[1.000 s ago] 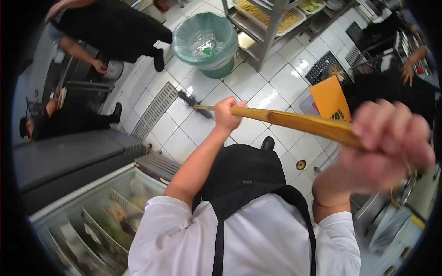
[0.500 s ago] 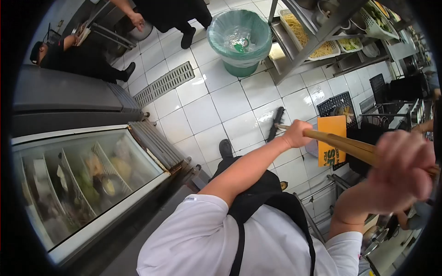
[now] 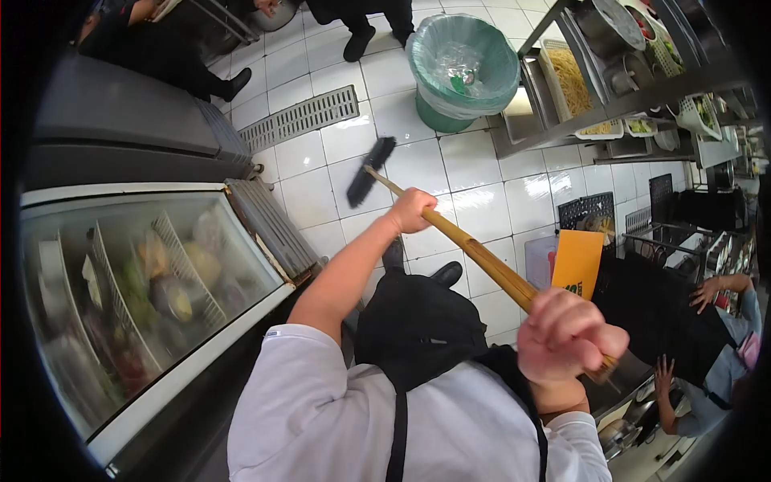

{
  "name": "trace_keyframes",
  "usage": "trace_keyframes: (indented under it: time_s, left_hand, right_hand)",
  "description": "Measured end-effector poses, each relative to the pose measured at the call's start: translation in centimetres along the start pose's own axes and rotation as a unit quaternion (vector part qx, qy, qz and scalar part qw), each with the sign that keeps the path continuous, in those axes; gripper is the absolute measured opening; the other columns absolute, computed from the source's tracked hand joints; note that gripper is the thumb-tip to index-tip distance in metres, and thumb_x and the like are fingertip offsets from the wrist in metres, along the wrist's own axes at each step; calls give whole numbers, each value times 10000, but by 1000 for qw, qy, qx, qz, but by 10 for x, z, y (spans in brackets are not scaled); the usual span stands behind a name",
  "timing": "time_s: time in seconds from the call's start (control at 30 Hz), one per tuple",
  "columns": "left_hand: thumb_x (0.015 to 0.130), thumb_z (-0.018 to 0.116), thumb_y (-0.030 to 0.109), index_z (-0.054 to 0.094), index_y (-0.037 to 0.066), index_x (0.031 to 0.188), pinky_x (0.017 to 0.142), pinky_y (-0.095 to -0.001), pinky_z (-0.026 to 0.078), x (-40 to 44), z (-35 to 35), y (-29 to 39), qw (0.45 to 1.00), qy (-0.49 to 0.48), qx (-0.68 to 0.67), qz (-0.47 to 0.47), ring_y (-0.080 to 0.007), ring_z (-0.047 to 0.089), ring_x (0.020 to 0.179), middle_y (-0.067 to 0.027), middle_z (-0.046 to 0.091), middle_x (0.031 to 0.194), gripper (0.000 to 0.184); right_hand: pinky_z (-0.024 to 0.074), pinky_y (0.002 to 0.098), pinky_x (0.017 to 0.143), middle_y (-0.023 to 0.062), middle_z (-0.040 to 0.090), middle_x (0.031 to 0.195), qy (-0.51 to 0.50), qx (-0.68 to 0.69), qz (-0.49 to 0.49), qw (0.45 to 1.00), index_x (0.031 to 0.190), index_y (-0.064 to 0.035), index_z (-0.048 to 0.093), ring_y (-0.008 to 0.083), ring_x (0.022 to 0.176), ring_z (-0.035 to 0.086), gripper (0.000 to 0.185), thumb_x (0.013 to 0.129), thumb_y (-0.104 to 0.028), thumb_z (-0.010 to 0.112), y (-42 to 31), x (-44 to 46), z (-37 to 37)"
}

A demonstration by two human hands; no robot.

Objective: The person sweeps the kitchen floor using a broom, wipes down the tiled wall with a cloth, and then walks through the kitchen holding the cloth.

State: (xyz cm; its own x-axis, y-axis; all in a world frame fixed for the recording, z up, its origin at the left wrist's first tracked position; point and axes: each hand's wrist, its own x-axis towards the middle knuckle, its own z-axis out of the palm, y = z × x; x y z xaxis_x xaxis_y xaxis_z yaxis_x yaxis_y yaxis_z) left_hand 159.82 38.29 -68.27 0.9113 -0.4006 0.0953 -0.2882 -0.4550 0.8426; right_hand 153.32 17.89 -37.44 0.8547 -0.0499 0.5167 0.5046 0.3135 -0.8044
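A broom with a long wooden handle (image 3: 482,257) runs slantwise in front of my body. My left hand (image 3: 413,210) is wrapped round the lower part of the handle, close to the brush. My right hand (image 3: 566,336) grips the same handle near its top end, closer to the camera. Black bristles of the broom head (image 3: 371,172) rest on the white tiled floor (image 3: 418,165), just below the floor drain grate (image 3: 301,117). Both fists are closed on the handle.
A green bin (image 3: 450,112) lined with a clear bag stands ahead. To the left is a glass-topped fridge (image 3: 152,297); metal shelving (image 3: 610,104) with food baskets is at right. Co-workers stand at the top left and right. An orange box (image 3: 577,261) sits right.
The broom head has swept left across the tiles toward the drain grate. Both my hands have moved left with the handle, and the view has shifted a little.
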Motion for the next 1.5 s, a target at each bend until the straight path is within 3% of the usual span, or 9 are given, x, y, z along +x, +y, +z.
trace_keyframes:
  time_s: [0.17, 0.37, 0.53, 0.77, 0.83, 1.07, 1.2, 1.33, 1.5]
  left_hand:
    - [705, 663, 149, 482, 70, 612, 704, -439, 442, -25, -40, -75, 991, 110, 75, -29, -377, 551, 658, -126, 551, 617, 218]
    - [749, 713, 209, 471, 45, 585, 569, -444, 442, -28, -88, -17, 985, 104, 87, -104, -381, 553, 616, -172, 541, 602, 335]
    - [745, 719, 237, 476, 65, 563, 525, -417, 429, -49, -55, 90, 989, 141, -21, -46, -357, 529, 532, -161, 509, 549, 349]
    - [722, 708, 200, 458, 63, 563, 492, -409, 415, -124, -10, 71, 962, 245, -82, -87, -364, 531, 522, -157, 507, 541, 326]
    - [713, 704, 175, 435, 63, 562, 476, -417, 410, -154, -13, 36, 952, 275, -49, -122, -366, 530, 518, -155, 484, 530, 328]
    - [654, 664, 110, 448, 58, 585, 579, -450, 420, -179, -68, -61, 932, 348, 26, -93, -363, 528, 617, -138, 530, 621, 233]
    - [695, 702, 129, 476, 43, 628, 675, -462, 455, -184, -116, -120, 916, 347, 123, -162, -364, 549, 722, -148, 550, 655, 250]
    - [710, 710, 166, 470, 52, 598, 620, -462, 452, -158, -156, -67, 917, 337, 141, -161, -373, 541, 650, -155, 562, 625, 288]
    - [720, 718, 187, 456, 68, 556, 572, -451, 434, -135, -108, 13, 915, 370, 95, -131, -368, 535, 566, -149, 539, 564, 331]
  right_hand:
    - [462, 371, 554, 44, 469, 684, -44, 25, -2, 999, 902, -112, 304, 169, 536, 476, 309, 967, -258, 569, 67, -31, 17]
    - [466, 371, 526, 59, 498, 653, -183, 73, 7, 980, 822, -76, 399, 189, 551, 519, 301, 936, -225, 634, 19, 18, 27]
    - [528, 312, 426, 136, 656, 660, -491, 349, -21, 798, 675, -38, 539, 177, 468, 605, 241, 820, -52, 731, -54, 109, 41]
    - [376, 350, 367, 95, 513, 538, -367, 318, 61, 872, 692, 10, 497, 204, 393, 473, 284, 826, -59, 738, -36, 59, 106]
    - [329, 312, 384, 80, 518, 590, -422, 326, 102, 840, 720, -1, 488, 200, 430, 478, 330, 759, -75, 807, -13, 36, 125]
    - [328, 323, 397, 37, 455, 593, -492, 255, 38, 831, 717, -51, 430, 205, 453, 457, 348, 782, -22, 771, 34, -21, 144]
    - [453, 374, 508, 50, 493, 622, -445, 152, -12, 882, 724, -59, 429, 241, 503, 489, 317, 826, -56, 729, 77, -61, 152]
    - [485, 399, 556, 63, 507, 639, -450, 123, 27, 884, 697, -46, 469, 269, 556, 528, 350, 770, -120, 803, 45, -20, 151]
    - [445, 314, 402, 46, 528, 565, -362, 220, 6, 906, 634, -53, 439, 157, 397, 485, 391, 861, -178, 732, -11, 25, 141]
